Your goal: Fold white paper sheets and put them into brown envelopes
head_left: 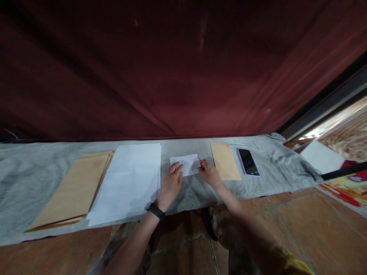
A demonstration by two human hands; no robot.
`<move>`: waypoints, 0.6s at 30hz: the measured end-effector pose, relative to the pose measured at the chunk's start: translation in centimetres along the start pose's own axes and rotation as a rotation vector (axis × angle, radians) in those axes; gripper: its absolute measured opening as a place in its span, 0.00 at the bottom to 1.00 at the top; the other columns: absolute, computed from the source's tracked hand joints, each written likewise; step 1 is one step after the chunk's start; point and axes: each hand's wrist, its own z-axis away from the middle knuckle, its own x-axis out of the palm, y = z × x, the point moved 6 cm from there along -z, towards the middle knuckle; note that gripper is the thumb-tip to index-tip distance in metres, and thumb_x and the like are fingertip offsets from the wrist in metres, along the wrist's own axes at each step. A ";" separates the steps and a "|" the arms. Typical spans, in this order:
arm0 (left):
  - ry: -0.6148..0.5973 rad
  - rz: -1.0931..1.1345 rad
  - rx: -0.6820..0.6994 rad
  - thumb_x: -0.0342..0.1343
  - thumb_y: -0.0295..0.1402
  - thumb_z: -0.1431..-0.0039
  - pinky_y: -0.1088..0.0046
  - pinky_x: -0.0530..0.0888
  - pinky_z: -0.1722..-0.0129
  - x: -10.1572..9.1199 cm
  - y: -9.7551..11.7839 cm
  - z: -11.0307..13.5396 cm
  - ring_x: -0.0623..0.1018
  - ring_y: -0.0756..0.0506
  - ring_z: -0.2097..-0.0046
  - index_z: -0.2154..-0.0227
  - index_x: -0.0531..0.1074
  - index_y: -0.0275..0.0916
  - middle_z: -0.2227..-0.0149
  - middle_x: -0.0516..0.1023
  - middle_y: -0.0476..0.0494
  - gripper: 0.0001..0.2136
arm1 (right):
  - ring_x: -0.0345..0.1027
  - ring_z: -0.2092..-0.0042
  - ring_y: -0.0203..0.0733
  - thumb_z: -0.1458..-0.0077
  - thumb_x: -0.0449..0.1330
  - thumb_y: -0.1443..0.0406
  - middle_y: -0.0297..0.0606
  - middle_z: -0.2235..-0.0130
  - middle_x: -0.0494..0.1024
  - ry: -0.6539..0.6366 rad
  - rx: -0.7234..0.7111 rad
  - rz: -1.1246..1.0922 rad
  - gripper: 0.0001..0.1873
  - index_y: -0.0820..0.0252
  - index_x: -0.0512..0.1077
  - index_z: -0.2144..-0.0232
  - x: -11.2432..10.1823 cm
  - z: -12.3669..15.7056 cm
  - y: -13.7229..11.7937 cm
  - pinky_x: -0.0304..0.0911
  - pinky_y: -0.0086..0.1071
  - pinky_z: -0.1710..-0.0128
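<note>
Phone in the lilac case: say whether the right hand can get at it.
Probably yes: only a flat tan paper envelope lies between the right hand and the black, lilac-cased phone.

The folded sheet [187,163] is thin white paper, matt and smooth, like the stack of white sheets [129,179]. The pile of envelopes [71,187] and the single envelope [225,160] are tan paper, dull and slightly coarse. The grey cloth [43,172] under them looks soft, matt and wrinkled. The phone [248,161] has a glossy black glass face in a pale plastic case. The curtain [172,68] is dark red fabric with a faint sheen. The floor [286,214] is matt reddish tile.
</note>
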 end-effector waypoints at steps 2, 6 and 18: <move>-0.053 -0.094 0.081 0.43 0.33 0.31 0.50 0.59 0.32 1.3 0.9 0.8 0.62 0.36 0.31 0.39 0.68 0.36 0.33 0.66 0.34 0.21 | 0.77 0.59 0.50 0.39 0.58 0.65 0.42 0.60 0.82 0.002 -0.013 0.066 0.16 0.53 0.72 0.49 -0.1 0.3 -0.3 0.63 0.35 0.62; -0.121 -0.249 0.116 0.44 0.40 0.30 0.47 0.55 0.31 2.9 1.1 2.0 0.57 0.34 0.28 0.35 0.63 0.35 0.30 0.60 0.32 0.25 | 0.77 0.57 0.51 0.38 0.58 0.64 0.45 0.58 0.82 0.034 -0.014 0.113 0.16 0.53 0.72 0.48 -0.9 0.8 -0.6 0.64 0.37 0.59; -0.211 -0.480 0.263 0.46 0.31 0.33 0.48 0.52 0.29 4.9 0.7 2.6 0.62 0.35 0.30 0.35 0.63 0.30 0.34 0.66 0.28 0.24 | 0.56 0.31 0.42 0.28 0.44 0.54 0.43 0.35 0.68 -0.107 -0.537 -0.309 0.27 0.59 0.68 0.37 4.1 2.2 -8.8 0.50 0.42 0.29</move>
